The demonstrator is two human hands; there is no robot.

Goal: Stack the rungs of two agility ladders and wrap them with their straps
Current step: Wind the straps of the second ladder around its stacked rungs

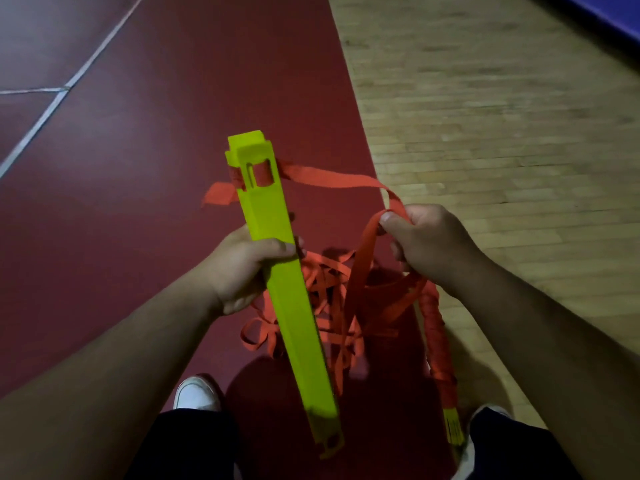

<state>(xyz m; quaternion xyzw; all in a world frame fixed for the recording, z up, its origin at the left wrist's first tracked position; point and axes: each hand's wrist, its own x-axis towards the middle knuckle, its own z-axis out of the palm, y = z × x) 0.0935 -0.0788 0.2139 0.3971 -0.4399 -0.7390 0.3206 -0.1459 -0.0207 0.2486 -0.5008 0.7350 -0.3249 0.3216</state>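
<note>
My left hand point(246, 270) grips a stack of yellow-green ladder rungs point(292, 299) around its middle, held lengthwise away from me above the floor. A red strap point(332, 176) runs through the slot at the stack's far end and across to my right hand point(427, 242), which pinches it between thumb and fingers. Loose red strap loops point(332, 306) hang tangled below both hands. A second rung bundle point(437, 341), wound in red strap with a yellow end showing, lies on the floor under my right forearm.
I stand on a dark red floor point(138, 168) with white lines point(45, 112); a wooden floor point(502, 116) begins to the right. My white shoes point(195, 393) and dark trouser legs show at the bottom. A blue mat edge point(602, 12) is at the top right.
</note>
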